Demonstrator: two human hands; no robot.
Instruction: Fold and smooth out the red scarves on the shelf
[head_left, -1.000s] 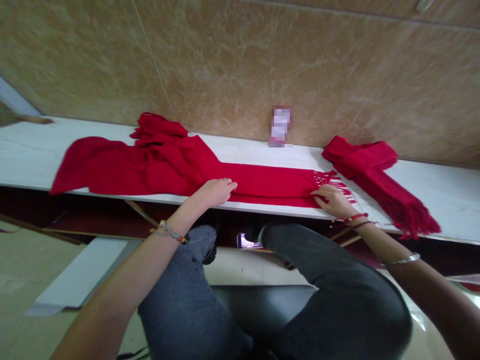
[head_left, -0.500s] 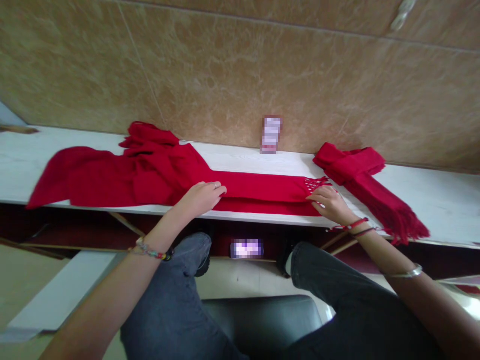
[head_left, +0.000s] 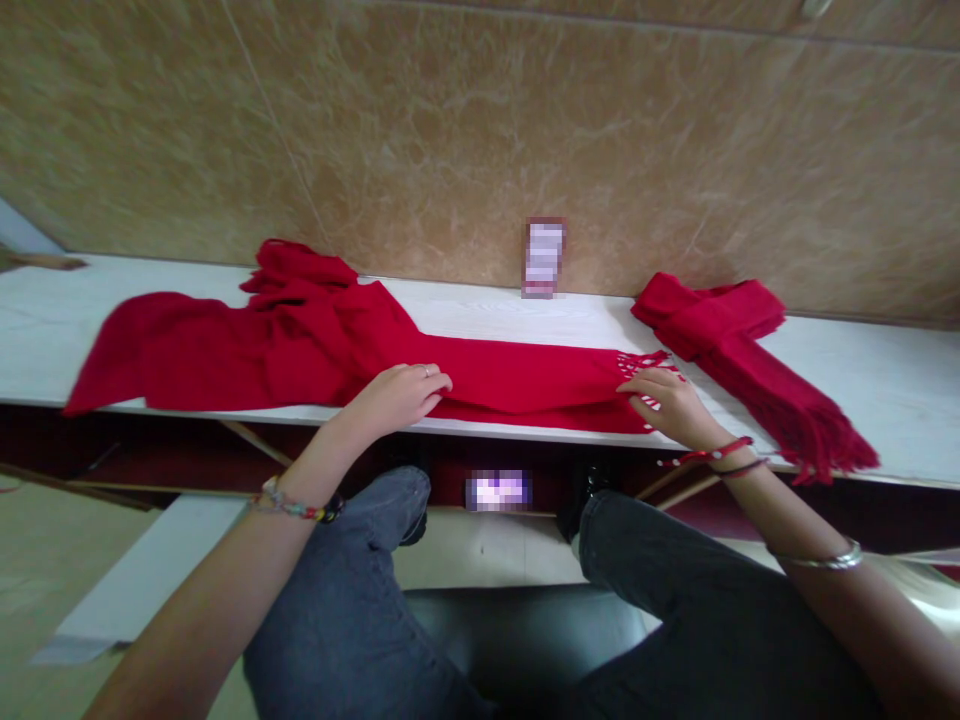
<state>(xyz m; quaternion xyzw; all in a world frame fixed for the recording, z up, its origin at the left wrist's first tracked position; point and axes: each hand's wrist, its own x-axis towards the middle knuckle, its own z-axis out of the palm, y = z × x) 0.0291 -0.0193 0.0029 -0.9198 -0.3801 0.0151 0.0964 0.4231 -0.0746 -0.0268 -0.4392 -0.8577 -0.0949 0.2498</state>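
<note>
A red scarf point(head_left: 525, 375) lies lengthwise along a narrow white tabletop point(head_left: 465, 312), its middle part folded lengthwise into a strip. My left hand point(head_left: 401, 395) pinches the near edge of the upper layer, beside the bunched part of the cloth. At the fringed right end, my right hand point(head_left: 667, 400) pinches the same layer's edge by the corner. Between the hands that edge sags a little, and the lower layer shows beneath it. The cloth on the left is heaped and wrinkled. A second red scarf point(head_left: 750, 365) lies folded across itself to the right, fringe toward me.
A tan marbled wall point(head_left: 450, 130) rises behind the tabletop. A small blurred-out card point(head_left: 544, 258) leans against it. Below the table edge are a dark shelf with another blurred item point(head_left: 498, 491), my knees and a dark stool point(head_left: 525, 635). A white board point(head_left: 161, 565) stands at lower left.
Both hands keep their pinch on the scarf. The upper layer's near edge has come slightly toward me, covering more of the lower layer. The view has shifted slightly.
</note>
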